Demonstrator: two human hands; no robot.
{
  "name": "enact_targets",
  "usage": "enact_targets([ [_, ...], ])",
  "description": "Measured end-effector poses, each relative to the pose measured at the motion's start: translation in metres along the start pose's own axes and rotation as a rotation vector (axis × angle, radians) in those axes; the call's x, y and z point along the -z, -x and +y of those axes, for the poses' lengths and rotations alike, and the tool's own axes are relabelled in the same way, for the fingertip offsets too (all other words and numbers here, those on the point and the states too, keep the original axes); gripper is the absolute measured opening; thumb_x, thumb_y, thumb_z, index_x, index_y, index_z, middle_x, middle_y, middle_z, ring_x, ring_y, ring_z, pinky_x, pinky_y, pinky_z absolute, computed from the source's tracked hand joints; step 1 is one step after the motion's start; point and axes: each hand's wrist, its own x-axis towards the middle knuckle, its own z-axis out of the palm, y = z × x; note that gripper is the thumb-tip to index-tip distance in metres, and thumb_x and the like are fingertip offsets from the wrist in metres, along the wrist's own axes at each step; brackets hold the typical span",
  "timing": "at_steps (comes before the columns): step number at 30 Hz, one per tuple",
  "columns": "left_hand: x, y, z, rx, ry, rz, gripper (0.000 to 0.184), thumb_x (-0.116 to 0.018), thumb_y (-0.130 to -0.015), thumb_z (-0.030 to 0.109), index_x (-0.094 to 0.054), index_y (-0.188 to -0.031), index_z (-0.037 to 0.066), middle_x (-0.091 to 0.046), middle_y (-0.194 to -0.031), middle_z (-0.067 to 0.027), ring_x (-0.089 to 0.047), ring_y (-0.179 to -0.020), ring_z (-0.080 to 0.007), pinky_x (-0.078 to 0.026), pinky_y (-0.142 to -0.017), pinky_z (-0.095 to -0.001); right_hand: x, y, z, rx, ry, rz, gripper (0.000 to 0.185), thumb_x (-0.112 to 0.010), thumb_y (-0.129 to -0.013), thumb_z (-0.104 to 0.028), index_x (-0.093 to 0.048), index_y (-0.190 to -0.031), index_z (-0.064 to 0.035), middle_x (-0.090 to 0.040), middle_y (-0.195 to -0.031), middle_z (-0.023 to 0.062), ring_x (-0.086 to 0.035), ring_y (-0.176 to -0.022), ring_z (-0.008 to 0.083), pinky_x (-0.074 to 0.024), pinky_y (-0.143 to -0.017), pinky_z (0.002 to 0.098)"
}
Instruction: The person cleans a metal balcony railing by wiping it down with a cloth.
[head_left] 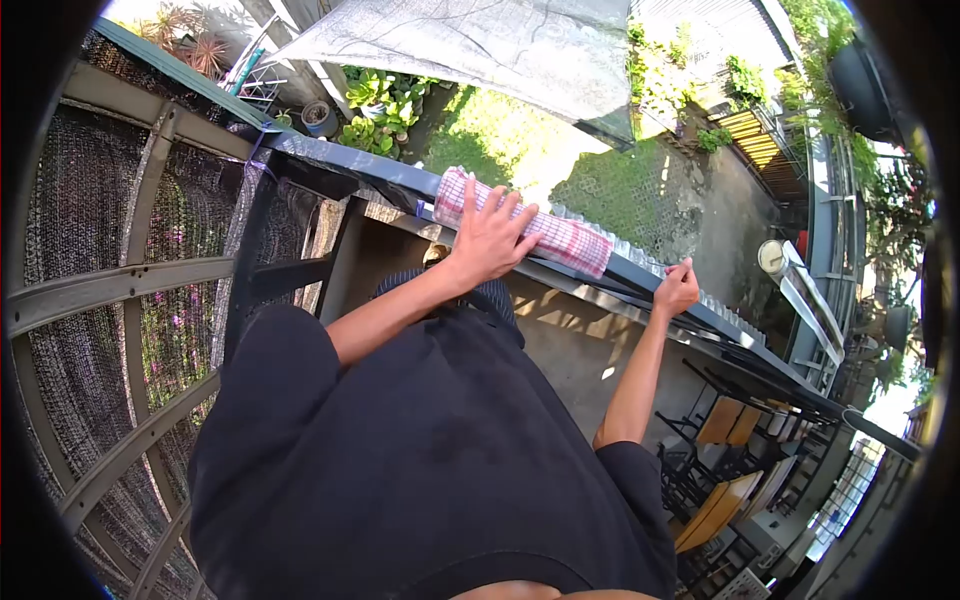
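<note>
Cloth (572, 243), red-and-white check, lies lengthwise along the top of the dark rail (345, 160), in front of the person's torso. Form: a long, narrow bundle, folded or rolled; layers not resolvable at this view. Left hand (487, 238) rests palm down on it, nearer the cloth's left end, fingers spread wide and pointing outward across it; contact reads as pressing or steadying, not a closed grasp. Right hand (677, 287) is at the rail just past the cloth's right end, apart from it, fingers curled in; cannot tell whether anything is held or whether the fingers bear on the rail. Progress, as judged: placement on the rail is done, and the cloth runs roughly parallel to it. It is not spread into a flat sheet. Whether further handling is left: cannot tell. Underside and far edge of the cloth are hidden. Surroundings: a row of clear, jagged pieces (735, 318) runs along the outer side of the rail; netting (85, 190) on a metal frame to the left; grass (505, 135) beyond; wooden tabletops (718, 512) at lower right.
</note>
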Motion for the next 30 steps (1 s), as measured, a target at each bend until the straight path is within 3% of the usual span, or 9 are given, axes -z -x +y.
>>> enact_targets([
  [4, 0.020, 0.010, -0.057, 0.126, 0.063, 0.014, 0.043, -0.059, -0.107, 0.050, -0.073, -0.137, 0.023, -0.061, -0.149, -0.0133, -0.050, -0.147, -0.0321, -0.009, -0.127, -0.0743, 0.002, 0.001, -0.005, -0.030, 0.032, -0.003, 0.058, -0.052, -0.110, -0.049, -0.081, -0.081, -0.0075, -0.077, -0.077, 0.0120, -0.073, -0.076, 0.0353, -0.0531, -0.074, 0.0503],
  [7, 0.048, 0.027, -0.129, 0.229, -0.088, 0.146, 0.039, -0.064, -0.104, 0.048, -0.077, -0.130, 0.022, -0.058, -0.154, -0.0141, -0.047, -0.150, -0.0322, -0.006, -0.128, -0.0733, -0.001, 0.001, 0.000, -0.019, 0.001, 0.015, 0.058, -0.053, -0.110, -0.049, -0.081, -0.081, -0.0075, -0.077, -0.077, 0.0118, -0.073, -0.076, 0.0350, -0.0530, -0.073, 0.0499],
  [8, 0.055, 0.033, -0.156, 0.254, -0.138, 0.183, 0.038, -0.065, -0.104, 0.048, -0.078, -0.129, 0.021, -0.057, -0.155, -0.0137, -0.046, -0.151, -0.0320, -0.006, -0.128, -0.0728, -0.003, 0.000, 0.000, 0.010, -0.010, 0.046, 0.059, -0.054, -0.109, -0.048, -0.079, -0.077, -0.0060, -0.075, -0.072, 0.0109, -0.071, -0.070, 0.0312, -0.0519, -0.070, 0.0473],
  [10, 0.071, 0.043, -0.207, 0.290, -0.202, 0.178, 0.039, -0.066, -0.103, 0.047, -0.078, -0.128, 0.020, -0.059, -0.153, -0.0123, -0.047, -0.150, -0.0311, -0.007, -0.127, -0.0720, -0.006, 0.000, 0.001, 0.069, -0.031, 0.108, 0.062, -0.056, -0.109, -0.046, -0.075, -0.069, -0.0028, -0.072, -0.062, 0.0090, -0.068, -0.060, 0.0237, -0.0496, -0.064, 0.0422],
  [14, 0.085, 0.051, -0.265, 0.252, -0.238, 0.188, 0.034, -0.068, -0.100, 0.040, -0.078, -0.125, 0.019, -0.068, -0.143, -0.0046, -0.053, -0.145, -0.0269, -0.011, -0.127, -0.0683, -0.003, 0.002, -0.006, 0.050, -0.036, 0.084, 0.062, -0.056, -0.110, -0.046, -0.075, -0.070, -0.0030, -0.072, -0.062, 0.0087, -0.068, -0.059, 0.0231, -0.0496, -0.064, 0.0418],
  [19, 0.079, 0.037, -0.238, 0.350, -0.157, 0.258, 0.027, -0.068, -0.098, 0.039, -0.080, -0.109, 0.017, -0.074, -0.128, -0.0013, -0.060, -0.133, -0.0244, -0.011, -0.125, -0.0700, -0.004, 0.000, -0.002, 0.064, -0.023, 0.078, 0.061, -0.056, -0.109, -0.046, -0.075, -0.070, -0.0035, -0.072, -0.063, 0.0083, -0.068, -0.060, 0.0233, -0.0501, -0.064, 0.0415],
  [24, 0.052, 0.018, -0.151, 0.335, -0.152, 0.166, 0.028, -0.066, -0.100, 0.040, -0.080, -0.108, 0.016, -0.074, -0.126, -0.0020, -0.059, -0.134, -0.0253, -0.011, -0.125, -0.0735, -0.002, 0.002, -0.008, 0.031, 0.003, 0.068, 0.060, -0.057, -0.109, -0.045, -0.076, -0.071, -0.0035, -0.072, -0.063, 0.0086, -0.069, -0.061, 0.0243, -0.0504, -0.065, 0.0426],
  [26, 0.046, 0.007, -0.098, 0.311, -0.105, 0.088, 0.032, -0.063, -0.103, 0.042, -0.078, -0.116, 0.017, -0.073, -0.129, -0.0046, -0.060, -0.133, -0.0273, -0.015, -0.125, -0.0731, 0.001, 0.003, -0.013, 0.022, 0.007, 0.072, 0.059, -0.057, -0.109, -0.044, -0.075, -0.071, -0.0032, -0.072, -0.064, 0.0090, -0.069, -0.062, 0.0251, -0.0506, -0.066, 0.0431],
  [30, 0.015, -0.007, -0.019, 0.033, -0.030, -0.090, 0.039, -0.056, -0.108, 0.042, -0.069, -0.134, 0.016, -0.070, -0.131, -0.0076, -0.061, -0.130, -0.0296, -0.026, -0.121, -0.0722, 0.007, 0.005, -0.022, 0.014, -0.004, 0.057, 0.058, -0.057, -0.109, -0.043, -0.075, -0.071, -0.0025, -0.073, -0.065, 0.0101, -0.069, -0.062, 0.0267, -0.0510, -0.067, 0.0441],
])
